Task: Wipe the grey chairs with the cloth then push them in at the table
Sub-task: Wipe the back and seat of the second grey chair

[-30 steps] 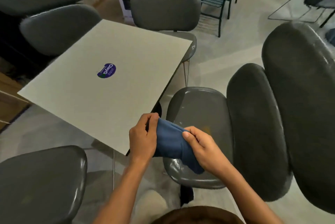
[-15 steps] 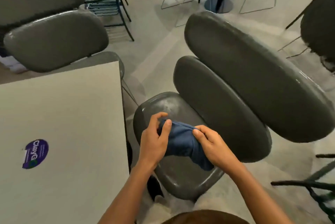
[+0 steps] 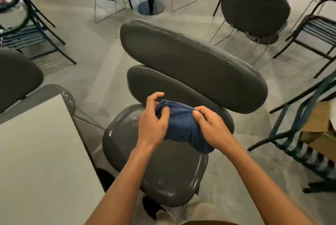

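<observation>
A dark blue cloth [image 3: 179,126] is bunched between both hands above a grey chair. My left hand [image 3: 153,123] grips its left end with thumb and curled fingers. My right hand [image 3: 211,127] pinches its right side, and a fold hangs down below. The grey chair's seat [image 3: 169,179] lies straight under the hands, with its two padded back cushions [image 3: 192,64] beyond. The chair stands pulled out from the white table [image 3: 36,161] at the left.
A second grey chair [image 3: 16,77] sits at the table's far side on the left. A dark chair [image 3: 254,4] and black wire-frame chairs [image 3: 309,30] stand behind and right. A green metal chair [image 3: 298,133] is close at right. A table pedestal [image 3: 151,6] stands at the back.
My view has swung right, so the chair now sits in the middle and the table at the left edge. Both hands keep hold of the cloth, bunching it tighter above the seat.
</observation>
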`<state>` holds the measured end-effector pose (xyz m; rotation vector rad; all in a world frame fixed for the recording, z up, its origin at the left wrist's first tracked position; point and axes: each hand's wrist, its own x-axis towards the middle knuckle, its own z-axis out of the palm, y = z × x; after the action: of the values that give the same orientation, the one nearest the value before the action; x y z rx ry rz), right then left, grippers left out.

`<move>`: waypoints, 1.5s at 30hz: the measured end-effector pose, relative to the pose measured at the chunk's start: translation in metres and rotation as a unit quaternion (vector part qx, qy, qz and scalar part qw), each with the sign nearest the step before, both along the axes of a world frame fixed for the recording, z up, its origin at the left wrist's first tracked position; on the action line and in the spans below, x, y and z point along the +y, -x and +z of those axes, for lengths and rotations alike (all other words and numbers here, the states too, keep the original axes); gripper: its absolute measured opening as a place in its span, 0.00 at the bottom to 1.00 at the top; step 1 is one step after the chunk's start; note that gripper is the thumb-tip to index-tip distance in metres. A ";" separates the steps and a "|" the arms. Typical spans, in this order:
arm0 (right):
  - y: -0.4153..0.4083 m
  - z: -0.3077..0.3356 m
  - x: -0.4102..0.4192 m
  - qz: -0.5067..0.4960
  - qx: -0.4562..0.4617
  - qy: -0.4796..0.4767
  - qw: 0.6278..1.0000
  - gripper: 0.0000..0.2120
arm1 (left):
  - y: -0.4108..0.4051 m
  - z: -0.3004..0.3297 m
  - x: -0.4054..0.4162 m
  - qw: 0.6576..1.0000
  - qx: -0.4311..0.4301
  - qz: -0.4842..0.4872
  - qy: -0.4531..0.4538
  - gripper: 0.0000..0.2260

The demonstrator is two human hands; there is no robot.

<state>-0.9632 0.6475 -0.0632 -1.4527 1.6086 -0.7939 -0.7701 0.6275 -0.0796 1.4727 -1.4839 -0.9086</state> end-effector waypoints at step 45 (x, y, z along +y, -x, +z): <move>0.087 0.036 -0.244 -0.218 0.191 0.058 0.955 0.13 | 0.140 -0.012 -0.248 0.870 -0.386 -0.106 0.289 0.22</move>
<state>-1.0507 0.4039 -0.0268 -1.4112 2.2630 -0.9005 -0.9104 0.3791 -0.0912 1.2611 -2.2743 0.1035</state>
